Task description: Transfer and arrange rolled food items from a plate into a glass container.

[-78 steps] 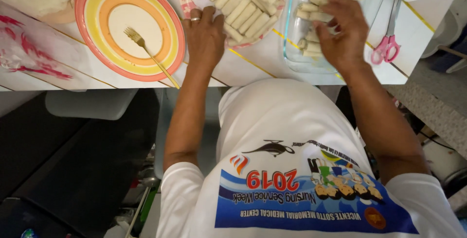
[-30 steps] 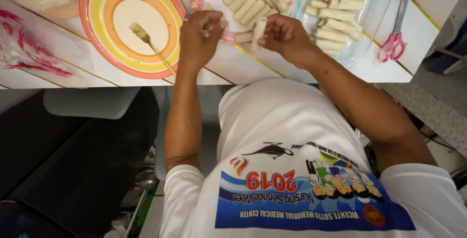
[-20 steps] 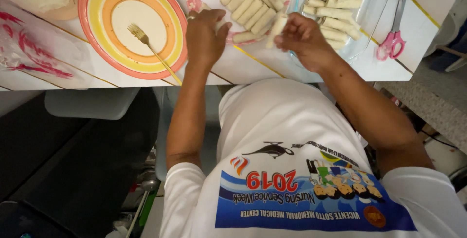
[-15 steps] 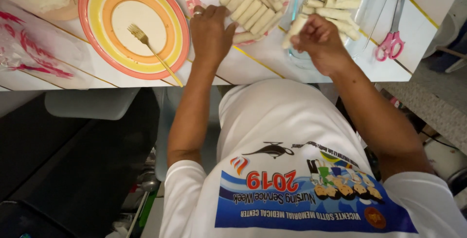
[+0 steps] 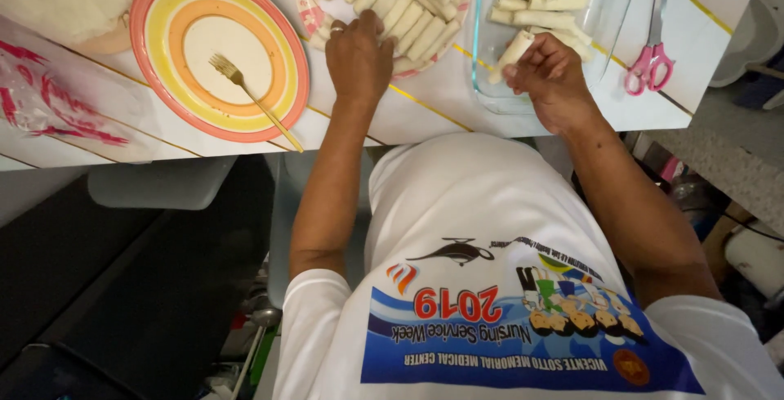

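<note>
Bare tabletop (image 5: 433,102) separates the roll-crowded plate (image 5: 306,12) from the glass dish (image 5: 482,89).

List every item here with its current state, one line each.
left hand: resting on the plate of rolls, holding nothing
right hand: gripping one roll over the glass dish
glass dish: partly filled with rolls
striped plate: holds only a fork
scissors: lying closed

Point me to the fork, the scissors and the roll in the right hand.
fork (image 5: 245,89), head view, mid handle.
scissors (image 5: 648,63), head view, pink handles.
roll (image 5: 514,49), head view, middle, above the right hand's fingers.
</note>
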